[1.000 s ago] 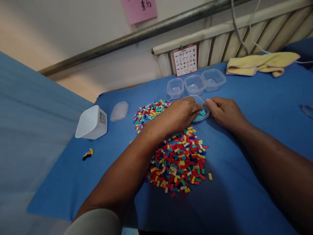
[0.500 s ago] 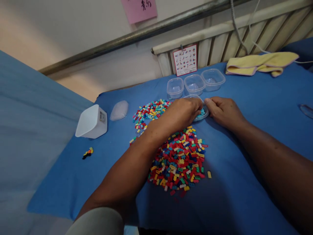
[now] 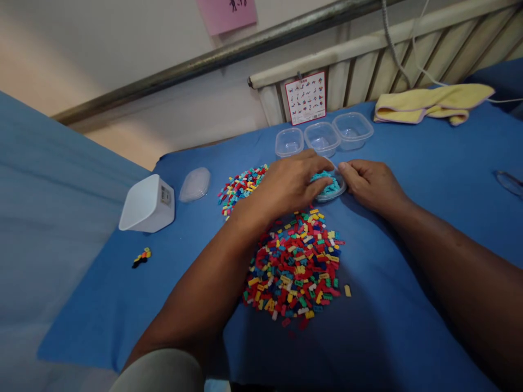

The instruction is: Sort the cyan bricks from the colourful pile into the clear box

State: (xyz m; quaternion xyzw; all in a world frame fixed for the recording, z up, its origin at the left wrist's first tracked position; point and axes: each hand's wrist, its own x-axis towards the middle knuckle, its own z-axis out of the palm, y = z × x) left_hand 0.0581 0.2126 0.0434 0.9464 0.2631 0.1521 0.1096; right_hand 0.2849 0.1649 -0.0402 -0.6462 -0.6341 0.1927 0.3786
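A small clear plastic container (image 3: 330,196) holding turquoise toy bricks (image 3: 328,184) sits on the blue cloth in front of me. My right hand (image 3: 373,182) is closed at its right side, thumb and fingers on the rim. Over the container's left edge is my left hand (image 3: 292,182), its thumb and fingers apart above the bricks; the palm side is hidden. Nearer me lies a large pile of mixed coloured bricks (image 3: 296,267). A second brick pile (image 3: 243,185) lies beyond my left forearm, which partly covers it.
Three clear containers (image 3: 289,142) stand in a row behind, below a picture card (image 3: 305,98) on the radiator. A white bin (image 3: 149,204), a translucent lid (image 3: 195,184) and a few joined bricks (image 3: 142,257) are at left. A yellow cloth (image 3: 429,104) lies at back right.
My left hand has drawn back to the left and its fingers have spread, uncovering more turquoise bricks. My right hand keeps its place at the container. The view has shifted slightly.
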